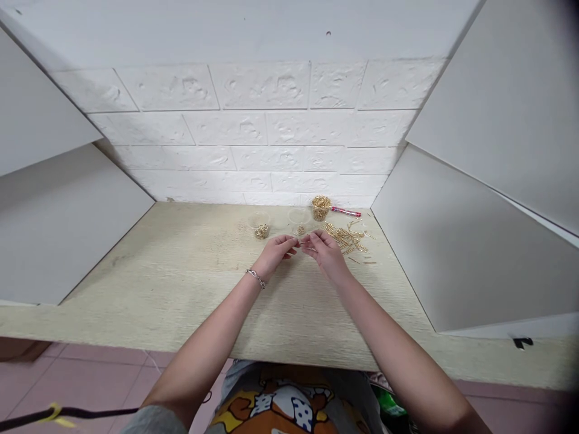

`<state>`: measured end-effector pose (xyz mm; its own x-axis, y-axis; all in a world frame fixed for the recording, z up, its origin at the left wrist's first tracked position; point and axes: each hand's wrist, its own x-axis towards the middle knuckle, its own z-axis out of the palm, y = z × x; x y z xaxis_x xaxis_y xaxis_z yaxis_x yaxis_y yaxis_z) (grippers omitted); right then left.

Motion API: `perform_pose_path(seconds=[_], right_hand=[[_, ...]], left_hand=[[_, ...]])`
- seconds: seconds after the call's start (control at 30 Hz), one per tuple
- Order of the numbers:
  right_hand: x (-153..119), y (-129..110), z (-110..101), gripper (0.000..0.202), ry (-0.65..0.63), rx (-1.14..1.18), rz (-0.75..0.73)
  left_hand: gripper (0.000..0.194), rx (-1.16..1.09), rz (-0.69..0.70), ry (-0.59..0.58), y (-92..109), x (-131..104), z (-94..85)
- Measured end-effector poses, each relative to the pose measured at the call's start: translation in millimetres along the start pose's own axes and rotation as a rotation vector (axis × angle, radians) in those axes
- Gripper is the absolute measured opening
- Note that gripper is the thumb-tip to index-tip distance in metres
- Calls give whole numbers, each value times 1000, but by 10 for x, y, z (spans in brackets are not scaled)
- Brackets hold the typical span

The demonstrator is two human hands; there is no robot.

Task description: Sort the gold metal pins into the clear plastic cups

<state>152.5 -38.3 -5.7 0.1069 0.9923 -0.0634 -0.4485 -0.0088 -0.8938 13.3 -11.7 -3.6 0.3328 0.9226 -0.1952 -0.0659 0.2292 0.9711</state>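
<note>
Together, both hands (301, 248) pinching a tiny gold piece (301, 245) above the table (181, 271)

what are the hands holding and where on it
Left hand and right hand pinch something tiny between their fingertips; it looks like a thin gold pin, held by its ends, but is too small to tell.

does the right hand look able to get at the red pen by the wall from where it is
Probably yes: the right hand is close to the red pen, and only the low scatter of gold pins lies between, with nothing tall in the way.
</note>
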Motion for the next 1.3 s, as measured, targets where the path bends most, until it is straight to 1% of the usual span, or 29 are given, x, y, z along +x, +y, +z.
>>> perform_pose_path(seconds=[0.07,0.17,0.33,0.5,0.6,0.7,0.97,1.13,1.3], right_hand=[[10,18,-14,34,30,-88,-28],[22,48,-35,36,33,-191,-73],[4,35,-42,25,48,-349,-170],[-61,-31,-28,12,99,-596,-349],[-88,-30,-28,9,71,-702,-486],[-96,-10,-34,11,42,-796,-567],[-92,5,-44,12,31,-992,-624],[-90,12,-52,13,44,-1080,-675],[-86,14,-57,13,23,-1158,-717]], left_hand=[[25,-34,-9,-7,-10,-1,5],[25,-68,-32,-23,-22,0,13],[23,-56,-29,-16,-2,-11,24],[22,-37,-9,-20,27,-20,23],[23,-10,7,-47,19,-13,18],[25,14,32,-85,3,-2,14],[28,56,60,-95,16,-10,8],[26,122,80,-56,33,-20,17],[24,205,100,-15,66,-33,45]])
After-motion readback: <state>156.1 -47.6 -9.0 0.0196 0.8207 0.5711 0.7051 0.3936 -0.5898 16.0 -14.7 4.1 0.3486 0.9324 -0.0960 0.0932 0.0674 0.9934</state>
